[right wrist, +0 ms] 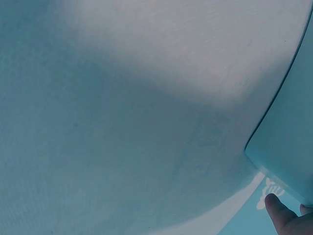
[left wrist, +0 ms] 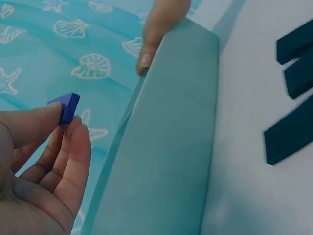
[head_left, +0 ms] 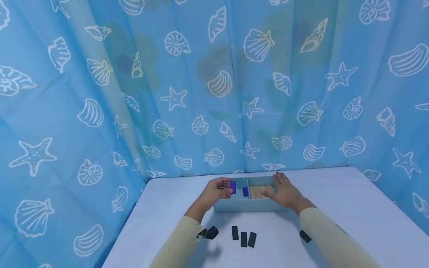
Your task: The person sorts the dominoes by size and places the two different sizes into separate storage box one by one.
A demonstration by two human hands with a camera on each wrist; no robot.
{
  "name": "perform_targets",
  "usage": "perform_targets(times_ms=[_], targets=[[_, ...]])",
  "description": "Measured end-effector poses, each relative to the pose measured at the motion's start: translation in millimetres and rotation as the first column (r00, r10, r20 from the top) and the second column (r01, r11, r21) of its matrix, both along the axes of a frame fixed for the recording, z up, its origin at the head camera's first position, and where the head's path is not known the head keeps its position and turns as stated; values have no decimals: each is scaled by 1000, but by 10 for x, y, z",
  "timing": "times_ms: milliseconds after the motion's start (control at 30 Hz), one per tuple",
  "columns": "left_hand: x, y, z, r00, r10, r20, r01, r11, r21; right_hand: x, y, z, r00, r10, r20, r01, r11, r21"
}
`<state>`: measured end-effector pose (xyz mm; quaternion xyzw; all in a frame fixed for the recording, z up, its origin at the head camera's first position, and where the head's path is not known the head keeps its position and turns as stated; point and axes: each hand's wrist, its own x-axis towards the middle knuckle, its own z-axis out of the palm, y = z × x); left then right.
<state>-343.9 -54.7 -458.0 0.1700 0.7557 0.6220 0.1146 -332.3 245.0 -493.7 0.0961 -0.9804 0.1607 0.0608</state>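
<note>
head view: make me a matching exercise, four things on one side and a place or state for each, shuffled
1. black blocks
2. wooden blocks
3. left hand
4. right hand

a. at the right end of the box, holding no block
b. side by side in a compartment
c. on the white table, outside the box
d. pinching a purple block

Pairs: 1-c; 2-b; 3-d; 4-a

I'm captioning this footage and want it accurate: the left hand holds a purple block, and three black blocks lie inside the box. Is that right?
Not quite: the three black blocks lie on the table, outside the box, as the head view shows. The left hand does hold a purple block.
</note>
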Motion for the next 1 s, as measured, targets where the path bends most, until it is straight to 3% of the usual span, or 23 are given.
perform_targets(times_ms=[100, 300, 433, 600, 767, 1000], targets=[[-74, 40, 10, 999, 30, 20, -31, 999, 24, -3, 4, -12, 1000, -3, 0, 3, 1000, -4], [-149, 68, -32, 987, 60, 151, -76, 992, 105, 18, -12, -48, 1000, -9, 17, 9, 1000, -1], [-224, 65, -52, 985, 60, 161, -79, 990, 115, -1, -17, -37, 1000, -9, 11, 9, 1000, 5], [-299, 90, -41, 983, 47, 176, -61, 995, 77, -28, 4, -21, 1000, -13, 9, 13, 1000, 13], [-335, 120, -50, 978, 4, 208, -6, 1000, 11, -45, 11, -42, 1000, -15, 5, 15, 1000, 19], [-355, 159, -60, 974, -3, 226, 5, 1000, -7, -63, -16, -54, 1000, -23, 9, 23, 1000, 20]])
